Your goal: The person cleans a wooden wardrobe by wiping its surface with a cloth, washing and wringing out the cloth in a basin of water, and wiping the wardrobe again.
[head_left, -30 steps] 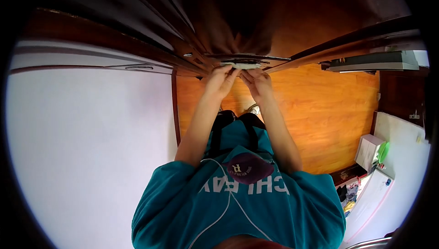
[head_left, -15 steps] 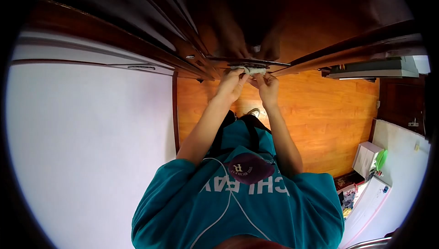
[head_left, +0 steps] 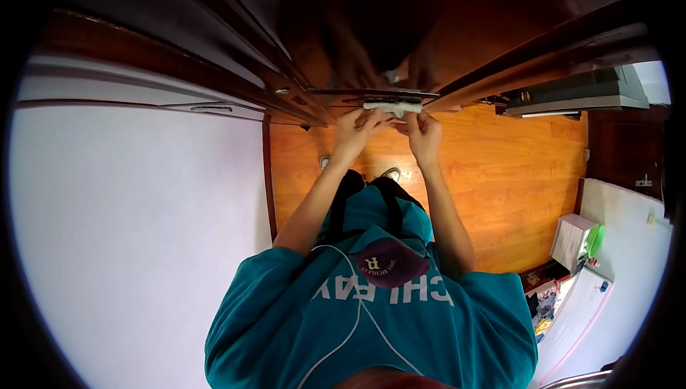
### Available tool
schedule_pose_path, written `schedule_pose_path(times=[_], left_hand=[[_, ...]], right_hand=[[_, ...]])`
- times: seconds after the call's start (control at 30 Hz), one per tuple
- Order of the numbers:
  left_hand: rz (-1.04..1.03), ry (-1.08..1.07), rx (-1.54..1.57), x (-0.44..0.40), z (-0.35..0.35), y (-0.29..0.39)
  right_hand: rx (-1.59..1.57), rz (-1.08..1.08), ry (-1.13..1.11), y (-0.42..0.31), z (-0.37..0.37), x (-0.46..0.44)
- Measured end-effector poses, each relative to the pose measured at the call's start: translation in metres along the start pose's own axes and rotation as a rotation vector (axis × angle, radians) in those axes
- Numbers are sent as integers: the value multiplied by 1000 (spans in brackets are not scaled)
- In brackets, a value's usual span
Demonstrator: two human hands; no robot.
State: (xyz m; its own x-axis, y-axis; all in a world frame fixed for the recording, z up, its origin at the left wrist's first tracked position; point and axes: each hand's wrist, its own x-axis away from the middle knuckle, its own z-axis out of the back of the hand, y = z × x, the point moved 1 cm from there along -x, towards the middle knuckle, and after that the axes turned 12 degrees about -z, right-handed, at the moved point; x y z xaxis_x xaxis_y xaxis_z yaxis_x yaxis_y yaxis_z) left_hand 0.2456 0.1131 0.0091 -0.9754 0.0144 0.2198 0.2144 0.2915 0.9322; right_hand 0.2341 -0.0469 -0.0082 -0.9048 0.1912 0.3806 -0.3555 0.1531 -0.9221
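A small pale cloth point(head_left: 393, 107), rolled or bunched lengthwise, lies along the lower edge of a glossy dark wooden panel point(head_left: 379, 53). My left hand point(head_left: 352, 134) pinches the cloth's left part from below. Close beside it, my right hand point(head_left: 424, 137) has its fingers bent around the right part. Both hands are reflected in the panel's shiny surface. The fingertips are partly hidden behind the cloth and each other.
Dark wooden frames point(head_left: 214, 53) run along the left above a white surface point(head_left: 143, 196). Orange wood flooring point(head_left: 500, 182) lies beneath me. To the right are a grey appliance-like box point(head_left: 579, 96), a white box point(head_left: 572, 240) and a green round item point(head_left: 594, 240).
The cloth now shows as a longer, straighter strip along the panel edge. My left hand has shifted slightly left and down, and the view has shifted a little.
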Motion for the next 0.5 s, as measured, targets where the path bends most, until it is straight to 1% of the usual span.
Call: schedule_pose_path(times=[0.03,0.07,0.13,0.17,0.23,0.27,0.33,0.37,0.43,0.47,0.5], left_hand=[[-149,-51,-398,0,4,-3],[-148,-51,-395,1,5,-7],[-489,128,-508,6,6,-2],[-492,131,-508,10,7,3],[-530,188,-774,15,8,13],[-534,192,-774,13,9,13],[-462,131,-823,14,14,11],[-456,141,-826,16,17,11],[-397,72,-851,15,24,8],[-394,85,-854,16,31,5],[-418,160,-753,16,37,1]], right_hand=[[9,-16,-28,2,2,-1],[12,-17,-27,4,2,0],[-68,-124,-84,8,-6,3],[-67,-122,-87,9,-11,7],[-128,-165,-75,13,-18,12],[-128,-162,-79,15,-19,12],[-128,-140,-85,19,-22,15],[-124,-147,-94,25,-22,14],[47,-85,-104,29,-26,13],[49,-87,-116,31,-31,13],[46,-54,-128,20,-42,17]])
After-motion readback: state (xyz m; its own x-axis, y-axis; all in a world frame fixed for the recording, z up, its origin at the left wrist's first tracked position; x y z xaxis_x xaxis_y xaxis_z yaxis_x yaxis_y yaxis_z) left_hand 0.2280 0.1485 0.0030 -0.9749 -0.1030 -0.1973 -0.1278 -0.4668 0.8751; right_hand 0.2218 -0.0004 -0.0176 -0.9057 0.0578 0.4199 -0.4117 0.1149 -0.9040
